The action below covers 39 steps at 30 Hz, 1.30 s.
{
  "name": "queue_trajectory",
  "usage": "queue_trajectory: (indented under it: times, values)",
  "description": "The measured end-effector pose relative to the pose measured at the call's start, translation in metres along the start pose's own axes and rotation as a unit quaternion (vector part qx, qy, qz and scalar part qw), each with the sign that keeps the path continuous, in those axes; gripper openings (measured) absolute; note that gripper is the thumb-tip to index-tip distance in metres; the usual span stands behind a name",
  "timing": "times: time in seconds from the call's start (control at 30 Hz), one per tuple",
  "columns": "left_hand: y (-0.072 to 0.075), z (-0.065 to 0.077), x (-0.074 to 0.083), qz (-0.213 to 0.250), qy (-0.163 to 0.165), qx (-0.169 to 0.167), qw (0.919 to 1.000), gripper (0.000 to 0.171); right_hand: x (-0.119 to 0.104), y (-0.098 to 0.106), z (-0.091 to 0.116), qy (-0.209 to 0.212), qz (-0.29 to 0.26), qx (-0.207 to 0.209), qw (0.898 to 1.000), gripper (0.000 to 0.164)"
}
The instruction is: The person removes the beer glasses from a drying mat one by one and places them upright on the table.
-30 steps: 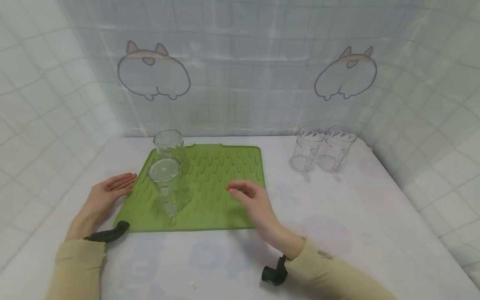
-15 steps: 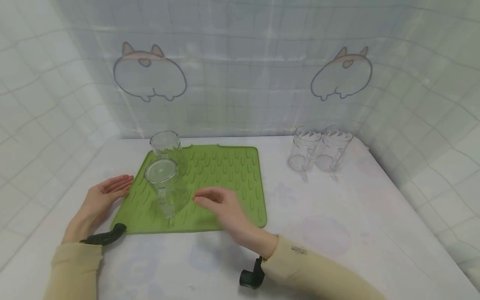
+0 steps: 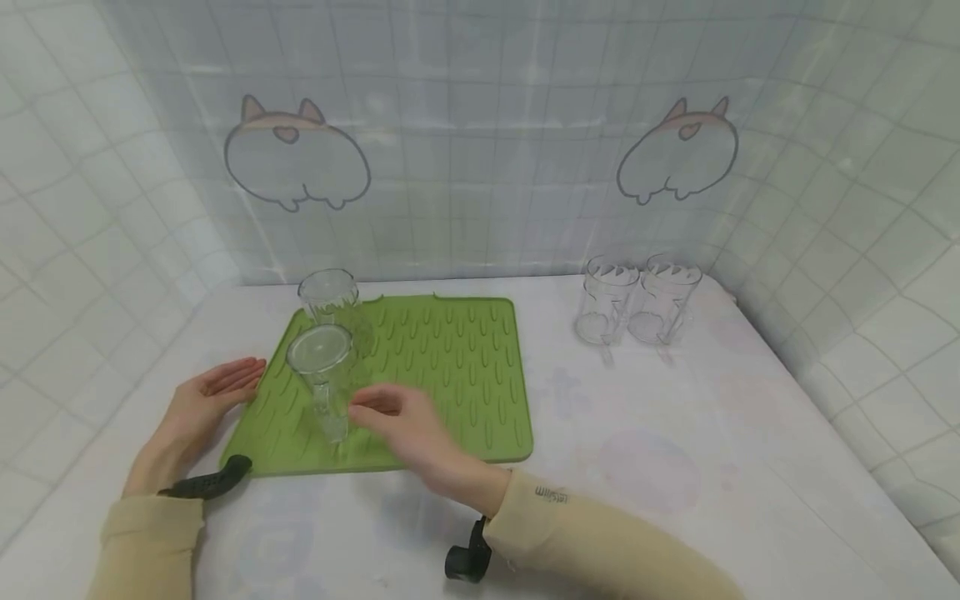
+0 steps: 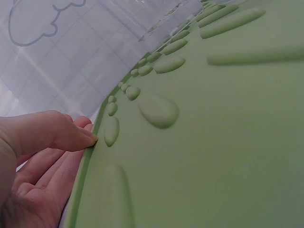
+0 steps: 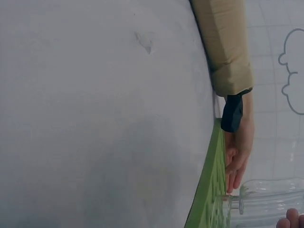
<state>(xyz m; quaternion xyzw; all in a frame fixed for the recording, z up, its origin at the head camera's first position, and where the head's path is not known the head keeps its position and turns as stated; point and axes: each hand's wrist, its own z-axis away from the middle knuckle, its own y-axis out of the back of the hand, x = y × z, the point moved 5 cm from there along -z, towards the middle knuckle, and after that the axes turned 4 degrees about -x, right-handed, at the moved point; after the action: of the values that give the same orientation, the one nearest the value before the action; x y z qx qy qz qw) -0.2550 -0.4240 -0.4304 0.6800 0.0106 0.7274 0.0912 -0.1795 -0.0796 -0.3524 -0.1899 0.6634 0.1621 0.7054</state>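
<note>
A clear glass mug (image 3: 321, 350) stands on the left part of a green ridged mat (image 3: 465, 375), its handle toward the front. Behind it, near the mat's back left corner, is a second clear glass mug (image 3: 328, 288). My right hand (image 3: 408, 429) hovers over the mat with fingers loosely bent, fingertips right beside the front mug's handle and wall. In the right wrist view, fingertips (image 5: 292, 219) show close to that mug's glass. My left hand (image 3: 206, 408) lies along the mat's left edge, fingers extended. Its thumb (image 4: 78, 137) touches the mat's raised rim (image 4: 95, 126).
Two more clear glass mugs (image 3: 607, 300) stand side by side at the back right of the white tabletop (image 3: 645, 467). A tiled sheet with cartoon animal drawings (image 3: 296, 158) rises behind the table and along both sides.
My right hand has moved left across the mat, from its right part up to the front mug. The left hand has stayed at the mat's edge, and the mugs have not moved.
</note>
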Motion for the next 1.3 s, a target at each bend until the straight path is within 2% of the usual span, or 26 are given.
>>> queue_trajectory:
  times: [0.33,0.63,0.87,1.1,1.3]
  values:
    - [-0.004,0.002,0.002,0.009,-0.018,-0.01,0.9997,0.072,0.01,-0.009,-0.011,-0.027,-0.013,0.03,0.999,0.03]
    - [-0.006,0.002,0.007,0.019,-0.04,-0.013,0.9989,0.069,0.012,-0.021,-0.017,-0.028,0.007,-0.001,1.0,0.026]
    - [-0.003,0.003,0.003,0.012,-0.034,-0.006,0.9993,0.07,0.012,-0.031,-0.02,-0.016,0.011,-0.02,1.0,0.025]
    - [-0.004,0.002,0.006,-0.004,-0.033,-0.001,0.9994,0.07,0.01,-0.035,-0.021,-0.011,0.006,-0.021,1.0,0.024]
    - [-0.004,0.0,0.006,0.008,-0.036,-0.003,0.9993,0.068,0.009,-0.036,-0.022,-0.016,0.01,-0.002,1.0,0.019]
